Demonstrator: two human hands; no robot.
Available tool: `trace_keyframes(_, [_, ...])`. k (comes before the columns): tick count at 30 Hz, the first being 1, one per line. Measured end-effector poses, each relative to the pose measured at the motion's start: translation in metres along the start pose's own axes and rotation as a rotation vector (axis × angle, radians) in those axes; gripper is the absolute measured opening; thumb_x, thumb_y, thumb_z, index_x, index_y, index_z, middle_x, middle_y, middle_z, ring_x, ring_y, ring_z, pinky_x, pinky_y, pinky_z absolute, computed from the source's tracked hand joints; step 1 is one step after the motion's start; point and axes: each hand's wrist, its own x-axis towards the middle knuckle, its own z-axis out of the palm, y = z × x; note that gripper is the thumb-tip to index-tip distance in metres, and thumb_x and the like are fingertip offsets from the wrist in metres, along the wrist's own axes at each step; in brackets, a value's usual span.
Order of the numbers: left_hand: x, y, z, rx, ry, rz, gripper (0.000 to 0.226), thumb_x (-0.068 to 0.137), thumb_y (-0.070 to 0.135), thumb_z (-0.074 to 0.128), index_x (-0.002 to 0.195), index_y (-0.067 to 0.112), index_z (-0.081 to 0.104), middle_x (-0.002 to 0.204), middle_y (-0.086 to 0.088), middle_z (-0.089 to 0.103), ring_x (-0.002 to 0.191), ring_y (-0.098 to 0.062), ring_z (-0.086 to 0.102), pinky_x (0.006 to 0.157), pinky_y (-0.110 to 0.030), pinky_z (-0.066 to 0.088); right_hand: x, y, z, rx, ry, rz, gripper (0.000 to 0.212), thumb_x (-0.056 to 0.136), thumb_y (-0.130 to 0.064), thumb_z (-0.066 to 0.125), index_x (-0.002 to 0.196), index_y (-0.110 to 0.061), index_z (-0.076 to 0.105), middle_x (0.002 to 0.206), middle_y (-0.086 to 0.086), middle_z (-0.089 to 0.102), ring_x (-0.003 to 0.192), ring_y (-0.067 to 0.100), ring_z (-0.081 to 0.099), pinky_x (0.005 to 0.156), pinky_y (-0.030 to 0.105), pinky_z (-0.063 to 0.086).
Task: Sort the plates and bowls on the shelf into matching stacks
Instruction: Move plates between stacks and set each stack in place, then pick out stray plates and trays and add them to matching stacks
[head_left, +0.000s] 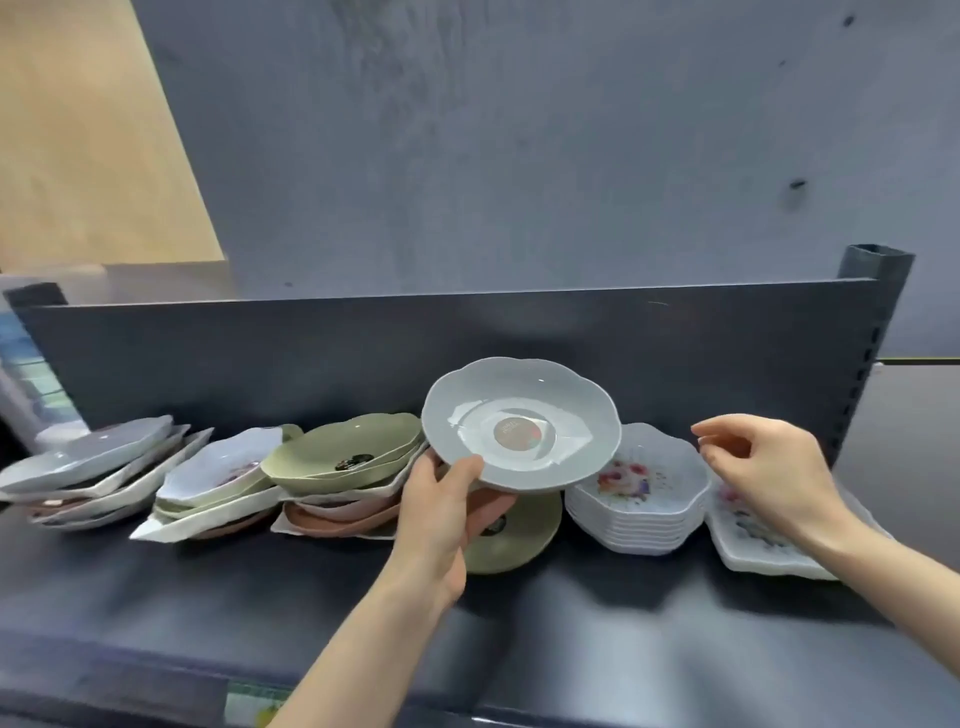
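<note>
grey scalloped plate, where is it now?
Head view, centre: the grey scalloped plate is held by the left hand above an olive plate, left of the floral bowl stack.

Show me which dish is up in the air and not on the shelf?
The grey scalloped dish. The left hand grips its rim and holds it above the shelf. All the other dishes rest on the shelf.
</note>
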Motion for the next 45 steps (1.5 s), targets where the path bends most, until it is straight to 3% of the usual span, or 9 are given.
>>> trace_keyframes(6, [-0.011, 0.024, -0.051, -0.001, 0.189, 0.087, 0.028, 0.092, 0.005, 0.053, 0.118, 0.014, 0.058, 0.113, -0.007, 0.069, 0.089, -0.018, 0.07, 0.067, -0.03, 0.059, 0.008, -0.061, 0.071, 0.195, -0.239, -0.129, 0.023, 0.082, -0.006, 0.065, 0.089, -0.025, 0.076, 0.079, -0.012, 0.071, 0.066, 0.001, 0.065, 0.063, 0.017, 0.051])
trace_keyframes(10, [-0.016, 0.046, -0.095, -0.013, 0.32, 0.171, 0.029, 0.092, 0.004, 0.052, 0.118, 0.015, 0.058, 0.109, -0.004, 0.068, 0.09, -0.019, 0.068, 0.062, -0.029, 0.059, 0.008, -0.099, 0.113, 0.216, -0.325, -0.215, 0.02, 0.083, -0.005, 0.064, 0.09, -0.018, 0.077, 0.08, -0.007, 0.07, 0.081, 0.011, 0.066, 0.077, 0.022, 0.046])
trace_keyframes(18, [-0.012, 0.076, -0.173, -0.081, 0.477, 0.271, 0.032, 0.094, 0.002, 0.049, 0.125, 0.01, 0.053, 0.121, -0.011, 0.062, 0.092, -0.023, 0.063, 0.059, -0.026, 0.06, 0.006, -0.151, 0.174, 0.175, -0.427, -0.253, 0.023, 0.084, -0.008, 0.058, 0.095, -0.016, 0.077, 0.097, -0.002, 0.074, 0.093, 0.013, 0.066, 0.085, 0.023, 0.047])
trace_keyframes(22, [0.001, 0.091, -0.205, -0.092, 0.472, 0.277, 0.026, 0.094, 0.003, 0.05, 0.119, 0.01, 0.053, 0.123, -0.011, 0.06, 0.095, -0.024, 0.063, 0.06, -0.028, 0.06, 0.008, -0.17, 0.192, 0.115, -0.422, -0.211, 0.026, 0.081, -0.005, 0.055, 0.092, -0.015, 0.077, 0.091, -0.005, 0.071, 0.09, 0.012, 0.064, 0.075, 0.02, 0.041])
trace_keyframes(28, [0.034, 0.122, -0.248, -0.1, 0.386, 0.227, 0.027, 0.093, 0.003, 0.051, 0.119, 0.011, 0.054, 0.126, -0.012, 0.057, 0.099, -0.028, 0.062, 0.06, -0.028, 0.06, 0.021, -0.2, 0.22, -0.024, -0.303, -0.143, 0.033, 0.08, -0.002, 0.052, 0.102, -0.013, 0.074, 0.106, 0.002, 0.073, 0.103, 0.021, 0.063, 0.087, 0.027, 0.048])
trace_keyframes(32, [0.056, 0.137, -0.272, -0.115, 0.307, 0.206, 0.025, 0.093, 0.004, 0.051, 0.117, 0.011, 0.055, 0.122, -0.009, 0.059, 0.094, -0.025, 0.064, 0.057, -0.025, 0.059, 0.037, -0.214, 0.239, -0.2, -0.309, -0.031, 0.034, 0.081, -0.001, 0.052, 0.107, -0.011, 0.07, 0.11, 0.007, 0.069, 0.103, 0.03, 0.063, 0.083, 0.032, 0.051])
trace_keyframes(36, [0.071, 0.145, -0.294, -0.107, 0.222, 0.175, 0.027, 0.093, 0.004, 0.051, 0.119, 0.01, 0.055, 0.118, -0.006, 0.061, 0.095, -0.026, 0.063, 0.056, -0.024, 0.058, 0.041, -0.225, 0.254, -0.387, -0.405, 0.031, 0.021, 0.075, 0.006, 0.048, 0.077, -0.011, 0.061, 0.092, 0.009, 0.064, 0.086, 0.034, 0.06, 0.066, 0.03, 0.048])
trace_keyframes(40, [0.085, 0.15, -0.316, -0.081, 0.158, 0.131, 0.024, 0.093, 0.004, 0.051, 0.114, 0.013, 0.058, 0.114, -0.003, 0.063, 0.09, -0.022, 0.064, 0.056, -0.023, 0.058, 0.041, -0.231, 0.263, -0.41, -0.352, 0.072, 0.029, 0.076, 0.004, 0.05, 0.092, -0.01, 0.07, 0.104, 0.01, 0.069, 0.095, 0.032, 0.063, 0.072, 0.032, 0.051])
trace_keyframes(45, [0.1, 0.156, -0.333, -0.067, 0.138, 0.081, 0.026, 0.093, 0.005, 0.053, 0.117, 0.01, 0.057, 0.119, -0.008, 0.062, 0.098, -0.027, 0.064, 0.059, -0.025, 0.059, 0.046, -0.241, 0.259, -0.351, -0.245, 0.178, 0.03, 0.075, 0.004, 0.051, 0.087, -0.009, 0.074, 0.098, 0.01, 0.07, 0.087, 0.031, 0.063, 0.067, 0.029, 0.048])
